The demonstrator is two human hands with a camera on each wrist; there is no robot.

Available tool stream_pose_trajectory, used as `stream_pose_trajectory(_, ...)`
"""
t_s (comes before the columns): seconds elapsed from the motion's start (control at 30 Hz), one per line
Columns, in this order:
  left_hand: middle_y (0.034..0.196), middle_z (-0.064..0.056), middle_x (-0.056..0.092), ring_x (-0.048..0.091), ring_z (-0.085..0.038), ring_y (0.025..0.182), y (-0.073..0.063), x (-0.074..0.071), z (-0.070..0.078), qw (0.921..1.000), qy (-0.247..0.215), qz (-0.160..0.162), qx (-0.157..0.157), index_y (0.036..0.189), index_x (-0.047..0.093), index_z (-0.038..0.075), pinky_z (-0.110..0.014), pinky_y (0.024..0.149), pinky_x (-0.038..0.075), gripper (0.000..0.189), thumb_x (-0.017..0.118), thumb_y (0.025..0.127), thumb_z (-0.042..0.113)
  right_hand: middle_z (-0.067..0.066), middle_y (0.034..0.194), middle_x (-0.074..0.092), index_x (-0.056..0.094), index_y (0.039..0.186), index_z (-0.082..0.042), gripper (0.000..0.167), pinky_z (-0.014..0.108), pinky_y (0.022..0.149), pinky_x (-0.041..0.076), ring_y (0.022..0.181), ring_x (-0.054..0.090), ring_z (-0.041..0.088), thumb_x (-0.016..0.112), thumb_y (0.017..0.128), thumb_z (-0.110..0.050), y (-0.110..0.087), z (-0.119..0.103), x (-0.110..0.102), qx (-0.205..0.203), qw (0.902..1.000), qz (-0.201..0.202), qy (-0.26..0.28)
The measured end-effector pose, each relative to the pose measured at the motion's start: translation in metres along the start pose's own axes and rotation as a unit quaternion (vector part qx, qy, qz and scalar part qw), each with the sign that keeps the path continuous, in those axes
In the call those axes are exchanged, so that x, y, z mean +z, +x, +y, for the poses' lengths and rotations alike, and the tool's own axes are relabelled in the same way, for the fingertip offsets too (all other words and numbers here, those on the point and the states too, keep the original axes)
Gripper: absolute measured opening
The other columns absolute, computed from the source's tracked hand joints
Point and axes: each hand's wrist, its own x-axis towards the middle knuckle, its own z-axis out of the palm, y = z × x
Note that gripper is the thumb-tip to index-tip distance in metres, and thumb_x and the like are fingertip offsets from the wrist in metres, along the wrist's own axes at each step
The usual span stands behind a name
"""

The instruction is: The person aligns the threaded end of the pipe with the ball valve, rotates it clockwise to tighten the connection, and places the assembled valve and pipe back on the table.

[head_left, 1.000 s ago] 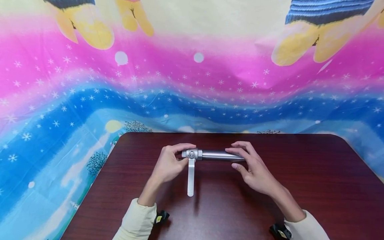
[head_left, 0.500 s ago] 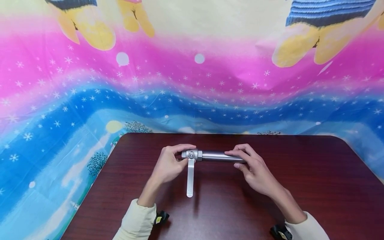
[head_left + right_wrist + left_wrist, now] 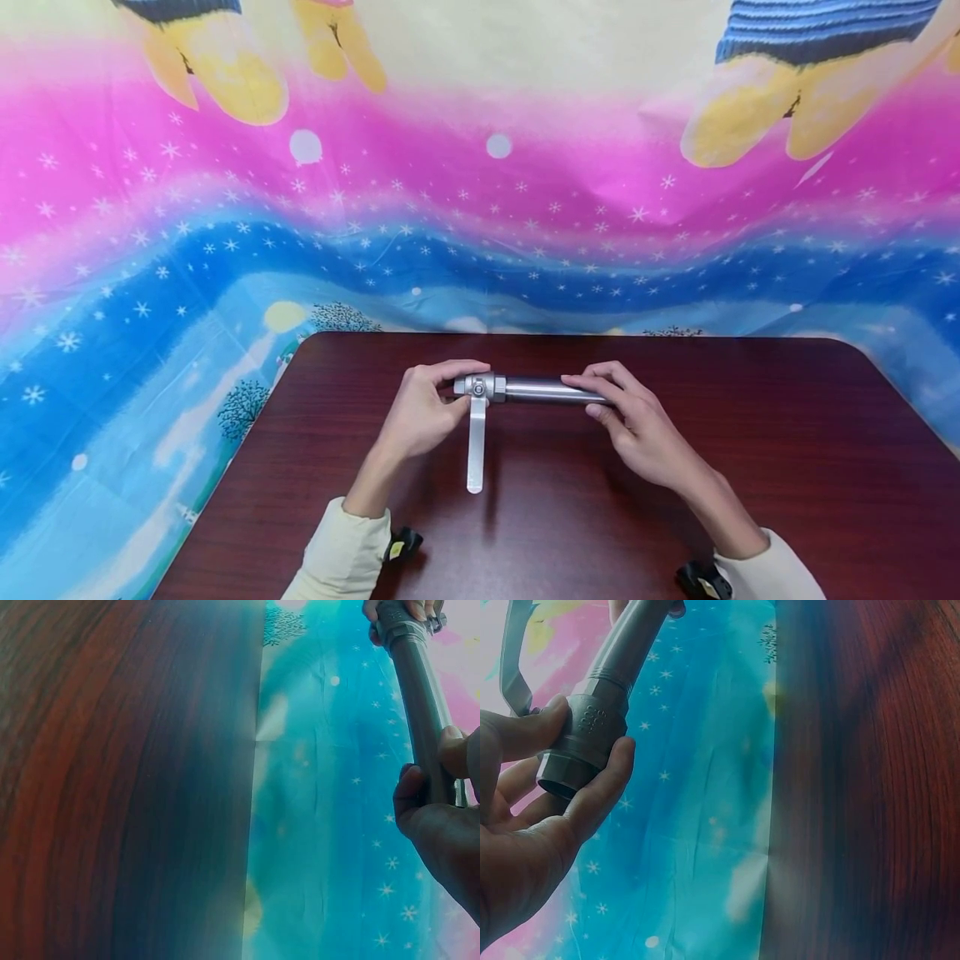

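Observation:
A metal ball valve (image 3: 480,386) with a long flat lever handle (image 3: 476,446) is joined at its hexagonal end to a smooth steel pipe (image 3: 551,390). My left hand (image 3: 423,408) grips the valve body between thumb and fingers; in the left wrist view the valve's round open end (image 3: 564,778) faces the palm. On the other side my right hand (image 3: 637,425) holds the far end of the pipe, thumb below and fingers over the top. The assembly lies level above the table, its lever pointing toward me. The pipe's right end is hidden by the right hand.
A dark red-brown wooden table (image 3: 570,533) spreads beneath the hands. Behind it hangs a cloth backdrop (image 3: 480,208) printed with snowflakes and yellow figures. Black straps with small devices (image 3: 403,544) sit at both sleeve cuffs.
The right thumb has come up against the pipe and the right fingers have closed round it since a second ago. The left hand and the valve have hardly moved.

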Motion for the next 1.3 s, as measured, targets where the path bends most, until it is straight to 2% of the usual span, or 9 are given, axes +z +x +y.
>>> stream_pose_trajectory(0.13, 0.118, -0.007, 0.080, 0.063, -0.014, 0.079, 0.0000, 0.0006, 0.0006, 1.0000, 0.002, -0.002, 0.004, 0.122, 0.082, 0.011, -0.024, 0.063, 0.050, 0.045, 0.072, 0.085, -0.012, 0.001, 0.135, 0.060, 0.067, 0.144, -0.019, 0.054, 0.019, 0.090, 0.042, 0.114, 0.055, 0.009, 0.072, 0.096, 0.005, -0.0005, -0.0022, -0.0003, 0.023, 0.9997, -0.012, -0.002)
stream_pose_trajectory(0.27, 0.117, -0.008, 0.080, 0.061, -0.013, 0.076, 0.0001, 0.0009, 0.0017, 1.0000, 0.002, 0.001, 0.005, 0.122, 0.081, 0.010, -0.023, 0.061, 0.048, 0.045, 0.072, 0.085, -0.012, 0.005, 0.143, 0.054, 0.064, 0.146, -0.020, 0.061, 0.018, 0.094, 0.042, 0.122, 0.053, 0.013, 0.075, 0.093, 0.007, -0.0010, -0.0045, 0.0003, 0.038, 0.9991, -0.015, -0.007)
stream_pose_trajectory(0.5, 0.117, -0.008, 0.080, 0.061, -0.013, 0.075, -0.0004, 0.0007, 0.0026, 1.0000, -0.003, 0.000, -0.002, 0.123, 0.081, 0.010, -0.021, 0.060, 0.045, 0.045, 0.071, 0.085, -0.012, 0.001, 0.129, 0.056, 0.069, 0.136, -0.019, 0.059, 0.019, 0.082, 0.043, 0.106, 0.052, 0.009, 0.076, 0.088, 0.015, -0.0007, -0.0052, 0.0009, 0.027, 0.9995, 0.003, -0.015)
stream_pose_trajectory(0.63, 0.116, -0.009, 0.080, 0.062, -0.013, 0.075, -0.0009, 0.0004, 0.0027, 0.9999, -0.009, -0.003, -0.009, 0.124, 0.081, 0.010, -0.020, 0.060, 0.046, 0.045, 0.071, 0.085, -0.012, -0.001, 0.127, 0.058, 0.070, 0.134, -0.021, 0.058, 0.018, 0.084, 0.044, 0.107, 0.054, 0.009, 0.076, 0.088, 0.014, -0.0007, -0.0048, 0.0003, 0.034, 0.9994, 0.002, -0.012)
stream_pose_trajectory(0.83, 0.116, -0.009, 0.080, 0.060, -0.013, 0.073, -0.0006, -0.0007, 0.0023, 1.0000, -0.006, -0.002, -0.003, 0.124, 0.080, 0.008, -0.019, 0.058, 0.043, 0.045, 0.071, 0.086, -0.012, -0.001, 0.128, 0.061, 0.071, 0.137, -0.019, 0.056, 0.016, 0.087, 0.042, 0.107, 0.056, 0.009, 0.075, 0.090, 0.012, 0.0003, -0.0028, 0.0000, 0.030, 0.9995, 0.005, -0.003)
stream_pose_trajectory(1.0, 0.116, -0.008, 0.080, 0.060, -0.013, 0.074, -0.0003, -0.0007, 0.0018, 1.0000, -0.004, -0.002, -0.004, 0.124, 0.081, 0.012, -0.019, 0.059, 0.043, 0.045, 0.072, 0.086, -0.011, 0.000, 0.128, 0.062, 0.071, 0.137, -0.017, 0.053, 0.016, 0.086, 0.042, 0.107, 0.056, 0.009, 0.073, 0.092, 0.010, 0.0003, -0.0020, 0.0001, 0.026, 0.9996, 0.006, -0.002)
stream_pose_trajectory(1.3, 0.116, -0.008, 0.080, 0.062, -0.015, 0.077, -0.0003, -0.0006, 0.0015, 1.0000, 0.000, 0.000, -0.003, 0.123, 0.081, 0.012, -0.023, 0.061, 0.047, 0.045, 0.071, 0.085, -0.011, -0.001, 0.128, 0.064, 0.069, 0.142, -0.022, 0.055, 0.019, 0.084, 0.042, 0.102, 0.055, 0.008, 0.070, 0.096, 0.008, 0.0001, -0.0015, 0.0000, 0.032, 0.9995, -0.001, 0.003)
